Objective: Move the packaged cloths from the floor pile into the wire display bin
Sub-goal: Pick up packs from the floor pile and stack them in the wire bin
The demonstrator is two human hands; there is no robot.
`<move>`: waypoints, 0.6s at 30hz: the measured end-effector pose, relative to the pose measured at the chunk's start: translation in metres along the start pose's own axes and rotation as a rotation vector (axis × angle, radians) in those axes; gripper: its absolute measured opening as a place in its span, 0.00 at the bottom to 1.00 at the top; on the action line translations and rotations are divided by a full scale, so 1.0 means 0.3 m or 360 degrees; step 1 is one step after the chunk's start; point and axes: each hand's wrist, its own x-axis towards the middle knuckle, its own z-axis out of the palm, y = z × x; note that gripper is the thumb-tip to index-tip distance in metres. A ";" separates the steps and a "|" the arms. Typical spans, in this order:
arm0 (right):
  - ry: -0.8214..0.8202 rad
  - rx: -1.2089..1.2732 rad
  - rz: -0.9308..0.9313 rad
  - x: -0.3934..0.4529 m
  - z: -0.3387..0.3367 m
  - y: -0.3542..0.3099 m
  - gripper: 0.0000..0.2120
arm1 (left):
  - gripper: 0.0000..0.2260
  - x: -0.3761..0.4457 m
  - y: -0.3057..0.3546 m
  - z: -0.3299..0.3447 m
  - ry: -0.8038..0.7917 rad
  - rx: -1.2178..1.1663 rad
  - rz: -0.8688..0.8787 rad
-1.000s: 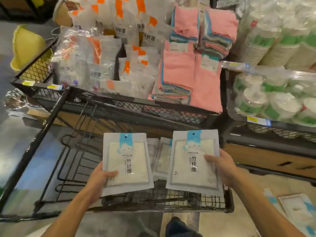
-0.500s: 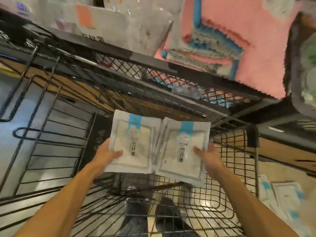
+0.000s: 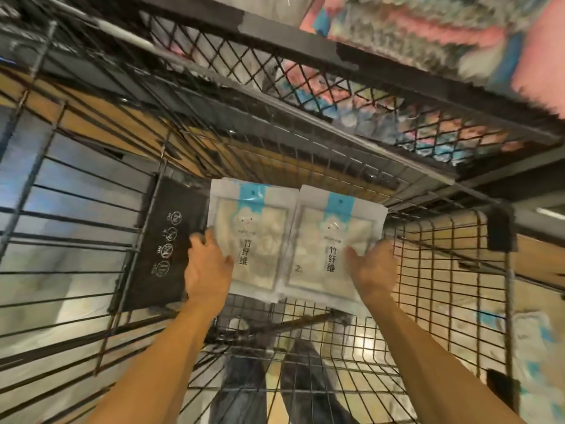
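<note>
White cloth packs [image 3: 293, 240], both hands [image 3: 208, 267] gripping, forearms outstretched

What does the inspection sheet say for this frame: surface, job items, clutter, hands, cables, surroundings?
Surface: wire display bin, mesh floor bare near the camera.
Job's things: two cloth packs side by side, left pack, right pack; more packs blurred on the floor at right.
Clutter: nothing seen.
Hands: left hand grips the left pack; right hand grips the right pack.
Cables: nothing seen.
Surroundings: upper mesh shelf with pink towels.
</note>
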 end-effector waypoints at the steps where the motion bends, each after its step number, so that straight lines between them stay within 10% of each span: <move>1: 0.0027 -0.0087 -0.0010 0.003 -0.001 -0.001 0.29 | 0.30 -0.003 -0.003 0.003 0.0060 0.0122 0.0074; 6: 0.0111 -0.0729 -0.0282 0.001 -0.088 -0.051 0.45 | 0.34 -0.013 0.012 -0.071 0.0275 0.0775 0.0501; 18: -0.0047 -0.0717 -0.0920 -0.310 -0.705 -0.276 0.44 | 0.31 -0.371 0.198 -0.693 0.0511 0.0607 0.0501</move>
